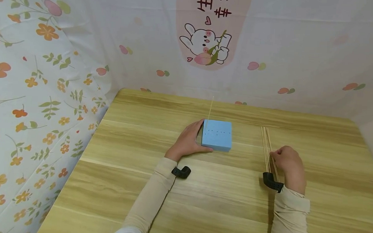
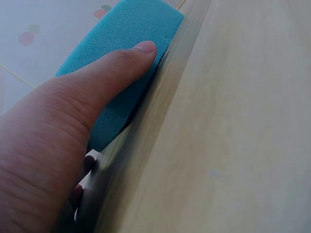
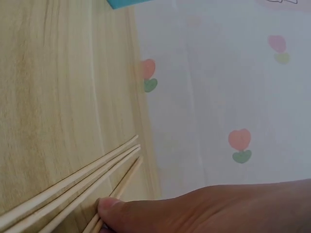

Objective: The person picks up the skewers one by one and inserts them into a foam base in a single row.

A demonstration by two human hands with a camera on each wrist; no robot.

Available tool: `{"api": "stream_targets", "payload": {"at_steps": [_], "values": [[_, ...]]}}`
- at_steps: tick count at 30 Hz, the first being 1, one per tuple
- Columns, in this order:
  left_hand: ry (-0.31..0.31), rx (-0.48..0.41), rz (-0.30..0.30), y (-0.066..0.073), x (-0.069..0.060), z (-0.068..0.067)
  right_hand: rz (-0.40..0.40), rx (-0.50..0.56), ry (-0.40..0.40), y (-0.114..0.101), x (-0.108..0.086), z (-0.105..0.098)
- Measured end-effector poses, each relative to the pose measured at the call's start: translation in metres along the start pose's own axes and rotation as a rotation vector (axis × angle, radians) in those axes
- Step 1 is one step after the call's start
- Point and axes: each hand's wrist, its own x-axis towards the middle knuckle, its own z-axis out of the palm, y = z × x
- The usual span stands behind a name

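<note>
A light blue foam block (image 1: 217,135) lies on the table, its top marked with a row of small dark holes. One thin wooden stick (image 1: 209,112) stands upright in the block near its left side. My left hand (image 1: 190,139) grips the block from the left, with the thumb along the front face, as the left wrist view shows on the foam (image 2: 131,43). To the right, several thin bamboo sticks (image 1: 264,147) lie side by side. My right hand (image 1: 289,162) pinches the rightmost stick (image 3: 127,178) between thumb and fingers; the fingertips are mostly hidden.
The wooden table (image 1: 115,183) reaches back to a white printed curtain (image 1: 140,31). A floral cloth (image 1: 42,124) hangs along the left. Black bands (image 1: 181,172) are on both wrists.
</note>
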Motion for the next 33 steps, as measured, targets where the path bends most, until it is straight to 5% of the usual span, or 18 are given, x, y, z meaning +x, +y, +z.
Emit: {"api": "stream_targets", "payload": {"at_steps": [6, 13, 22, 28, 33], "values": [[0.004, -0.005, 0.000, 0.000, 0.000, -0.001, -0.034, 0.005, 0.068, -0.005, -0.008, -0.005], [0.004, 0.007, 0.002, -0.003, 0.000, -0.002, -0.235, 0.130, 0.340, -0.034, -0.019, -0.008], [-0.021, 0.004, 0.015, 0.000, 0.002, -0.002, -0.489, 0.429, 0.648, -0.091, -0.002, 0.019], [-0.021, 0.008, 0.025, 0.002, 0.001, -0.002, -0.679, 0.562, 0.708, -0.138, 0.005, 0.035], [0.005, 0.017, 0.039, -0.001, 0.003, -0.003, -0.793, 0.496, 0.676, -0.168, 0.008, 0.050]]}}
